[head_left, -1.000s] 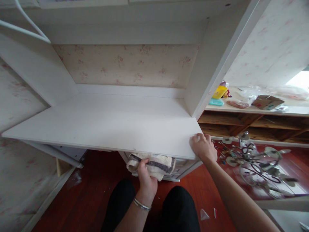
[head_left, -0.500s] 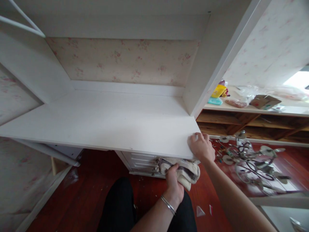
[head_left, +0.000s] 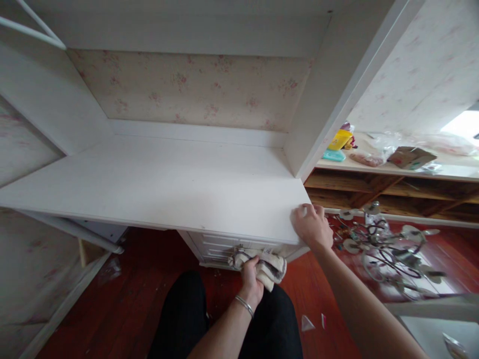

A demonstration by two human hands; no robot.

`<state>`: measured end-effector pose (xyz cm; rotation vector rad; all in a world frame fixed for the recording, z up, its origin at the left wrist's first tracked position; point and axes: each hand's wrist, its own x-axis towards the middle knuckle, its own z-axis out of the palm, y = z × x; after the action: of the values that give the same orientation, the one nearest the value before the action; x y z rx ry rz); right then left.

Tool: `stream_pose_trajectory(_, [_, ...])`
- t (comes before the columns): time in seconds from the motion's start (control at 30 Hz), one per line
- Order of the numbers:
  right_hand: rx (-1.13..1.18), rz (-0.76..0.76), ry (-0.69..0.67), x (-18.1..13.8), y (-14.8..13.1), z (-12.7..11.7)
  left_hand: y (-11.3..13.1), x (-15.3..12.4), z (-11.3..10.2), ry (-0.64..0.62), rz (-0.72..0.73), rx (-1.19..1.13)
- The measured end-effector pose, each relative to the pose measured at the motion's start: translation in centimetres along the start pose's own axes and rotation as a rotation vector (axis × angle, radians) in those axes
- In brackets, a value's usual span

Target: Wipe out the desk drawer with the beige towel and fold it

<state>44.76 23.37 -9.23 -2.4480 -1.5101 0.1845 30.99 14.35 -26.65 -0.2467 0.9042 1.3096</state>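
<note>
My left hand (head_left: 252, 284), with a silver bangle at its wrist, is closed around a folded cream and grey-brown striped towel (head_left: 276, 264). The towel lies against the white drawer front (head_left: 215, 244) under the desktop, at its upper part. My right hand (head_left: 314, 227) grips the front right corner of the white desk (head_left: 194, 184), its bent fingers over the top edge. The underside of that grip is hidden.
White hutch panels (head_left: 337, 85) rise from the desk. To the right, a metal chandelier (head_left: 392, 254) lies on the red wood floor (head_left: 93, 309). Behind it, a low shelf unit (head_left: 352, 184) carries a yellow container (head_left: 340, 140), plastic bags and a cardboard box (head_left: 411, 157).
My left hand and the towel have moved left along the drawer front. My right hand stays at the desk corner. The view has shifted slightly.
</note>
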Motion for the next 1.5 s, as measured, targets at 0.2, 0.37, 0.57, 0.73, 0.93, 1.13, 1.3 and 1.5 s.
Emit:
stream_pose_trajectory(0.2, [0.022,0.010,-0.029,0.0,-0.1,-0.3,5.6,1.6,-3.5,0.188,0.185,0.060])
stream_pose_trajectory(0.37, [0.033,0.004,-0.042,-0.2,-0.2,-0.6,10.6,0.4,-4.2,0.160,0.315,0.087])
stream_pose_trajectory(0.57, [0.040,-0.011,-0.045,-0.4,0.1,-0.6,14.7,-3.6,-1.8,0.070,0.451,0.073])
stream_pose_trajectory(0.73, [0.046,-0.023,-0.048,-0.4,0.3,-0.6,18.2,-8.0,-0.5,-0.007,0.558,0.086])
stream_pose_trajectory(0.93, [0.049,-0.034,-0.052,-0.4,0.4,-0.6,23.0,-13.3,-0.8,0.290,0.930,0.243])
stream_pose_trajectory(1.13, [0.041,-0.031,-0.042,-0.6,0.3,-0.6,27.4,-12.9,0.7,0.381,1.704,0.880])
stream_pose_trajectory(1.3, [0.044,-0.035,-0.045,-0.6,0.3,-0.7,28.4,-10.3,4.6,0.061,1.698,1.962])
stream_pose_trajectory(1.5, [0.045,-0.021,-0.049,-0.7,0.1,-0.9,28.1,-5.7,7.3,-0.099,1.437,2.267])
